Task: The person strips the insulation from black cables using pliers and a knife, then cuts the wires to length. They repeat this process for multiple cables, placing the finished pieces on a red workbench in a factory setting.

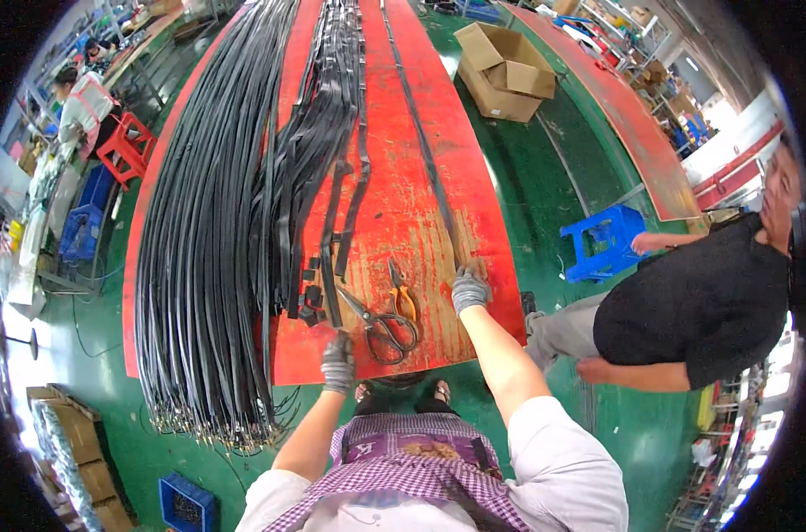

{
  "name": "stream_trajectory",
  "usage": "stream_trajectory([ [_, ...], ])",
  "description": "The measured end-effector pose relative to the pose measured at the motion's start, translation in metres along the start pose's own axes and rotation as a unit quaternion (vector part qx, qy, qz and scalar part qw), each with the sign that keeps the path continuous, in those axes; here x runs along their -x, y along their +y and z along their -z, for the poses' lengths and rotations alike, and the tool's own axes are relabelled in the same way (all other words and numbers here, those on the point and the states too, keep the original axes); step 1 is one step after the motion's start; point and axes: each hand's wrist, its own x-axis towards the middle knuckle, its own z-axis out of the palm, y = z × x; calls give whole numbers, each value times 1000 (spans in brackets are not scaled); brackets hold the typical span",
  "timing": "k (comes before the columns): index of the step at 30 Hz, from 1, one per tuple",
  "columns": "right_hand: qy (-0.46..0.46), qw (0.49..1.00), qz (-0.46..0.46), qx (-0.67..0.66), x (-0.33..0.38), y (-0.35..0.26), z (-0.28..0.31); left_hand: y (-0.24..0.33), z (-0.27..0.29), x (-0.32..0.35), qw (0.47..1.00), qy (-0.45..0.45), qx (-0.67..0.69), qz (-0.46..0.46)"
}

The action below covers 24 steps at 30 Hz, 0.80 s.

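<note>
My right hand (471, 291), in a grey glove, is closed at the near end of a long flat black strip (428, 164) that runs up the red table (500, 310). At the table's front edge, my gloved left hand (338, 363) has its fingers curled just below the end of another black strip (330, 288); whatever it holds is hidden. Between my hands lie black-handled scissors (389, 339) and orange-handled pliers (403, 300). Short black offcuts (311, 301) sit left of the scissors. More flat black strips (319, 133) are laid out farther up.
A thick bundle of black cables (203, 204) covers the table's left side, its metal-tipped ends hanging over the front edge. At right, a person (695, 310) in a black top stands near a blue stool (602, 244). An open cardboard box (505, 80) stands beyond the table's right edge.
</note>
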Motion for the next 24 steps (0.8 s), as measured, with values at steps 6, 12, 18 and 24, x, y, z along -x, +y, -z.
stream_trajectory([
  [6, -13, 998, 61, 13, 33, 7, -23, 53, 5, 72, 990, -87, 105, 25],
  [12, -24, 993, 115, -2, 72, 32, -54, 131, -17, 112, 972, -115, 150, 141],
  [18, 71, 939, 266, -207, 176, 124, -51, 173, -68, 137, 957, -123, 237, 110],
  [24, -29, 750, 199, -630, 282, 199, -82, 226, -107, 171, 909, -355, 216, -26],
])
